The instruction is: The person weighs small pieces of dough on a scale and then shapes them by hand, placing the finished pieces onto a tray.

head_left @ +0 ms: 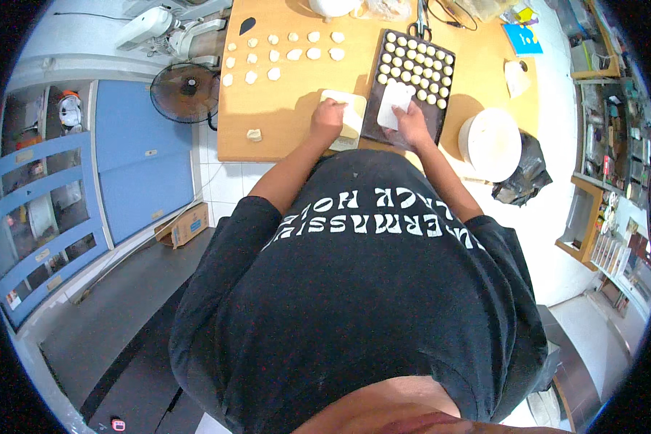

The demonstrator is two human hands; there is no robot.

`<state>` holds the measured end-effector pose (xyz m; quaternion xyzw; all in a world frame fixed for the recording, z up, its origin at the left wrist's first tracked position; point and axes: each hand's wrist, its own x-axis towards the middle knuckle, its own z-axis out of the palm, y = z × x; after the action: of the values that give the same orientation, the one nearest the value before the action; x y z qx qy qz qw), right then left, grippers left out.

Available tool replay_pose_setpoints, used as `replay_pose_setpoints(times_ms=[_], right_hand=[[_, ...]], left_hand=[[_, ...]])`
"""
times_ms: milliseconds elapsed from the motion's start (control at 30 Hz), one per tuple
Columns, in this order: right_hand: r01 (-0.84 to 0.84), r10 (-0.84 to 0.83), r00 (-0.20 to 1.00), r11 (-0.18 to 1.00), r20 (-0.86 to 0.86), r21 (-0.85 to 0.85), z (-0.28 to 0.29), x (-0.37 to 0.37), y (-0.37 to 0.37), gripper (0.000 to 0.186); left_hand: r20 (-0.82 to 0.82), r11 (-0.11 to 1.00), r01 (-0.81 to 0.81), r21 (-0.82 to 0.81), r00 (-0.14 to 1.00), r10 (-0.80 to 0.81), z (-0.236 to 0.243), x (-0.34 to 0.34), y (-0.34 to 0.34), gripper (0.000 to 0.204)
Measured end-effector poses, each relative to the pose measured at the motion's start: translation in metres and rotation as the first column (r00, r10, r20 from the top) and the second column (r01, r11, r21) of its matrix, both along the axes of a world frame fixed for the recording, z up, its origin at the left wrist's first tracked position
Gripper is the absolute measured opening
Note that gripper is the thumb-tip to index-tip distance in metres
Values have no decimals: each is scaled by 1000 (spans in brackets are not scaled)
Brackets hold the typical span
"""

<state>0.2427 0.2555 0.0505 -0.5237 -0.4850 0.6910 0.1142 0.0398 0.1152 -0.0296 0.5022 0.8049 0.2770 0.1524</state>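
My left hand (328,121) is closed over a pale rectangular board (349,130) near the table's front edge. Whether its fingers grip anything is hidden. In my right hand (414,126) is a flat white rectangular piece with rounded corners (396,103), held above the lower part of a dark baking tray (375,129). I cannot make out its exact kind. Rows of round pale dough balls (411,65) fill the far part of the tray. Left of the board, several loose dough lumps (294,54) lie in rows, and a single lump (254,135) sits nearer the edge.
A white bucket (490,145) stands right of the tray, beside a black plastic bag (526,173). A fan (186,92) is off the table's left side. At the far side are a white bowl (333,6), a plastic bag (385,9) and a blue packet (523,40).
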Motion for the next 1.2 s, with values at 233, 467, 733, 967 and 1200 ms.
replay_pose_setpoints(times_ms=[233,467,733,967,1200], right_hand=[[-20,26,999,983,-30,185,-20,-4,10,31],[-7,-25,995,943,93,333,-32,4,4,45],[-165,2,927,899,374,405,-78,32,-13,63],[-607,131,641,690,757,395,2,18,-23,57],[-256,397,918,634,-22,730,72,-46,-21,28]], left_hand=[[-222,967,227,114,955,-198,-17,-7,-15,29],[490,940,-340,-24,816,307,62,-12,22,51],[762,949,-308,71,631,148,68,-3,11,28],[729,973,-226,36,672,129,105,-2,6,37],[671,989,-46,140,739,-60,151,-2,5,56]])
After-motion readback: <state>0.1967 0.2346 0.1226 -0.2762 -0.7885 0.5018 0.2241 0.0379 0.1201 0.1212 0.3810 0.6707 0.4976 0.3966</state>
